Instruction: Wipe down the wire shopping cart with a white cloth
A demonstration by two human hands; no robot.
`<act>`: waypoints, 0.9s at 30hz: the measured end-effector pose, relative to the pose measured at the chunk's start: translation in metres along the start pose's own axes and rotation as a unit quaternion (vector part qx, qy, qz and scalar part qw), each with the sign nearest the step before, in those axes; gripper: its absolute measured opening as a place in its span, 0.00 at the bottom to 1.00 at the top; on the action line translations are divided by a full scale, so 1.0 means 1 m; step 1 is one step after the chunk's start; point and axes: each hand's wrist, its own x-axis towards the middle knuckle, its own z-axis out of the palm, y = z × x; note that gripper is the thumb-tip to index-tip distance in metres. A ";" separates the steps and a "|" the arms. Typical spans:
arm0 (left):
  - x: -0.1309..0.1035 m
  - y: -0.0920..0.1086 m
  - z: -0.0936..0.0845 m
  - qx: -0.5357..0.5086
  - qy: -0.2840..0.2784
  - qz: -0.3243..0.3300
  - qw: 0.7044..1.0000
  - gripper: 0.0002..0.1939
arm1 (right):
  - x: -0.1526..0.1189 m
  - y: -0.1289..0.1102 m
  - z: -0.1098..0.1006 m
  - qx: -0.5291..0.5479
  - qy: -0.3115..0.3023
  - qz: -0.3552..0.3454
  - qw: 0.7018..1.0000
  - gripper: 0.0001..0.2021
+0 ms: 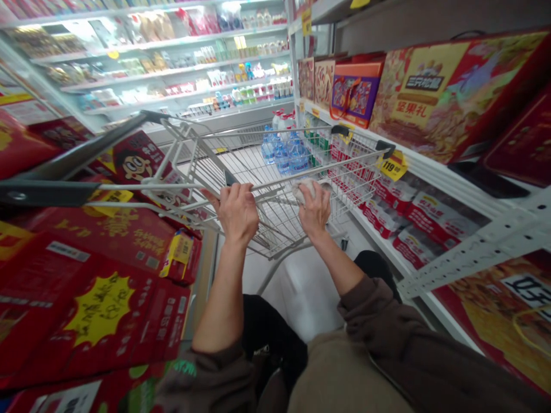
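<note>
A metal shopping cart (275, 244) stands sideways in front of me, its wire basket reaching toward the shelf on the right and its handle (81, 152) toward the left. My left hand (236, 212) is closed around the cart's upper side rail. Farther right along the same side, my right hand (315, 209) is wrapped round a crumpled whitish cloth (305, 188), which it presses against the rail. Part of the cloth is hidden under my fingers. Through the wires I see no goods lying in the basket.
Red gift boxes (142, 310) are stacked close on my left. A white shelf (434, 189) on the right bears nut gift boxes (456, 97), with packs of bottles (413, 221) below. Blue-tinted water bottles (288, 152) stand on the floor behind the cart. A lit refrigerated display (181, 86) spans the back.
</note>
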 end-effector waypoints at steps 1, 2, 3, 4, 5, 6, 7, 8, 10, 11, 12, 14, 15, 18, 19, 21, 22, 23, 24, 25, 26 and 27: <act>0.000 0.001 0.000 0.003 0.002 -0.001 1.000 0.30 | -0.001 -0.007 -0.003 0.006 0.006 -0.012 1.000 0.25; 0.000 0.001 0.001 0.006 0.003 -0.001 1.000 0.29 | -0.003 -0.019 -0.004 0.011 0.007 -0.045 0.999 0.25; 0.000 0.001 0.000 0.006 0.004 0.000 1.000 0.29 | -0.006 -0.032 -0.003 0.012 0.006 -0.095 0.995 0.24; 0.000 0.001 0.000 0.005 0.003 0.001 1.000 0.29 | -0.009 -0.044 -0.001 0.010 0.004 -0.160 0.987 0.24; -0.001 0.001 -0.001 0.001 0.002 0.003 1.000 0.28 | -0.012 -0.052 0.003 0.003 0.004 -0.218 0.976 0.25; -0.001 0.000 -0.002 -0.005 0.000 0.005 1.000 0.28 | -0.014 -0.055 0.007 -0.006 0.006 -0.249 0.968 0.25; -0.002 -0.001 -0.003 -0.010 -0.002 0.007 1.000 0.28 | -0.015 -0.052 0.010 -0.013 0.011 -0.260 0.966 0.25; -0.003 -0.002 -0.005 -0.013 -0.003 0.010 1.000 0.27 | -0.015 -0.043 0.013 -0.019 0.013 -0.245 0.969 0.24; -0.005 -0.003 -0.007 -0.014 -0.001 0.017 1.000 0.26 | -0.009 -0.012 0.014 -0.023 0.020 -0.147 0.989 0.23; -0.006 -0.003 -0.009 -0.012 0.001 0.018 1.000 0.26 | -0.006 0.004 0.013 -0.023 0.021 -0.080 0.996 0.23; -0.007 -0.003 -0.010 -0.011 0.000 0.019 1.000 0.25 | -0.002 0.017 0.010 -0.018 0.030 -0.021 0.999 0.24; -0.008 -0.003 -0.011 -0.007 0.000 0.016 1.000 0.25 | 0.001 0.028 0.005 -0.005 0.049 0.046 0.998 0.26; -0.008 -0.003 -0.011 -0.005 0.000 0.014 1.000 0.25 | 0.000 0.023 0.003 0.000 0.057 0.043 0.997 0.26; -0.009 -0.003 -0.012 -0.007 0.002 0.016 1.000 0.25 | -0.012 -0.014 0.004 0.007 0.060 -0.094 0.994 0.24; -0.009 -0.004 -0.013 -0.011 0.002 0.018 1.000 0.25 | -0.016 -0.027 0.006 0.009 0.054 -0.170 0.984 0.24; -0.010 -0.006 -0.015 -0.022 -0.003 0.017 1.000 0.25 | -0.022 -0.039 0.011 0.003 0.041 -0.264 0.964 0.24; -0.011 -0.007 -0.017 -0.027 -0.007 0.013 1.000 0.25 | -0.022 -0.036 0.012 0.001 0.037 -0.277 0.960 0.24; -0.011 -0.009 -0.018 -0.030 -0.012 0.009 0.999 0.25 | -0.020 -0.028 0.013 -0.002 0.034 -0.264 0.964 0.24; -0.012 -0.011 -0.020 -0.031 -0.016 0.004 0.999 0.25 | -0.017 -0.015 0.012 -0.002 0.032 -0.231 0.972 0.23; -0.013 -0.013 -0.021 -0.031 -0.019 0.000 0.999 0.25 | -0.014 -0.001 0.011 -0.003 0.032 -0.182 0.983 0.22; -0.013 -0.015 -0.022 -0.031 -0.020 0.000 0.999 0.25 | -0.010 0.013 0.008 -0.003 0.031 -0.126 0.992 0.21; -0.013 -0.016 -0.023 -0.030 -0.020 0.002 0.999 0.26 | -0.007 0.024 0.005 -0.002 0.037 -0.072 0.997 0.21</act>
